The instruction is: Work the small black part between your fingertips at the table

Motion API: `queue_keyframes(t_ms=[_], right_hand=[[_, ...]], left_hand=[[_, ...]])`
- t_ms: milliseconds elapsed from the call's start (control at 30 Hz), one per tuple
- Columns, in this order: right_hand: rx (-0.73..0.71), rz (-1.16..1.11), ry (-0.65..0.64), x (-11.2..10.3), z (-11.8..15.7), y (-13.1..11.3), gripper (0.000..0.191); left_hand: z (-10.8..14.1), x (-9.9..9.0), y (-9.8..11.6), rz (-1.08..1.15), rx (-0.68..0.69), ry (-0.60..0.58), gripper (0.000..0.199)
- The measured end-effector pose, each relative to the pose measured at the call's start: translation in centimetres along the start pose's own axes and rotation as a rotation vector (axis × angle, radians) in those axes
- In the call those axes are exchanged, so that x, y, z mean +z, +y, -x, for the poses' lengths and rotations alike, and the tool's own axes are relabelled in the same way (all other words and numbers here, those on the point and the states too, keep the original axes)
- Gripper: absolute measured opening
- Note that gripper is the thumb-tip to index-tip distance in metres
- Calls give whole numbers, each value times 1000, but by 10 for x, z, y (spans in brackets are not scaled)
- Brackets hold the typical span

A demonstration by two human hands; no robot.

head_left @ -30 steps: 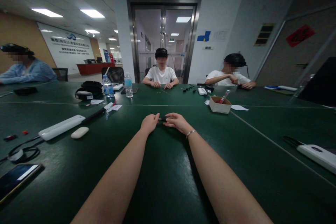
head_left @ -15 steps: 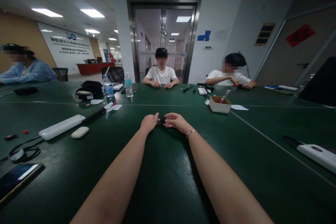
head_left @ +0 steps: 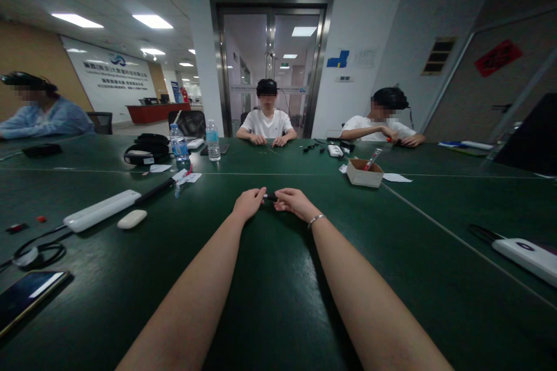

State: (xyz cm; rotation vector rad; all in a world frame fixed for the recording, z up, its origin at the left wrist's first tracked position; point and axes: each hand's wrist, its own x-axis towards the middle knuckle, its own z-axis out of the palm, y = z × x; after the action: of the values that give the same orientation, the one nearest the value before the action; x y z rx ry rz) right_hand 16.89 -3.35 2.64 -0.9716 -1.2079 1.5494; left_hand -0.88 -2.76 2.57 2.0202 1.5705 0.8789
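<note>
A small dark stick-like piece point(head_left: 270, 197) with a lighter, metallic-looking left end lies between my two hands, just over the green table point(head_left: 278, 278). My left hand point(head_left: 249, 203) is closed on its left end, thumb uppermost. From the other side my right hand point(head_left: 295, 202), with a silver bracelet point(head_left: 316, 220) at the wrist, pinches the dark right end. Most of the piece is covered by fingers, and its exact kind is too small to make out.
Left of my arms lie a white earbud-like case point(head_left: 132, 219), a white power strip point(head_left: 102, 211), a cable and a phone point(head_left: 32, 298). Ahead stand bottles point(head_left: 213, 142) and a small box point(head_left: 364, 177). Several people sit around the table. A white device point(head_left: 526, 258) lies at right.
My right hand's fingers have drawn together into a tighter pinch on the dark piece. My left hand has shifted very slightly to the right.
</note>
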Motion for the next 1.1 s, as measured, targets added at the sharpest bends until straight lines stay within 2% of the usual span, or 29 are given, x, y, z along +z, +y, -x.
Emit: queue_keyframes(t_ms=[233,333,433,567,733,967,1100], right_hand=[[-1,-33,60,0,0,0,3],[2,-16,55,0,0,0,4],[-1,-2,37,0,-1,-1,3],[3,8,33,0,-1,-1,3],[0,6,44,2,1,-2,6],[9,20,49,3,2,-4,7],[1,15,50,2,1,-2,9]], left_hand=[[-6,9,-11,223,124,-19,34],[-6,10,-12,283,129,-30,35],[-6,10,-11,276,91,-41,35],[-7,9,-10,308,108,-17,27],[-7,9,-9,308,50,-32,33],[-8,9,-10,278,81,-64,33],[-6,8,-8,257,88,-30,30]])
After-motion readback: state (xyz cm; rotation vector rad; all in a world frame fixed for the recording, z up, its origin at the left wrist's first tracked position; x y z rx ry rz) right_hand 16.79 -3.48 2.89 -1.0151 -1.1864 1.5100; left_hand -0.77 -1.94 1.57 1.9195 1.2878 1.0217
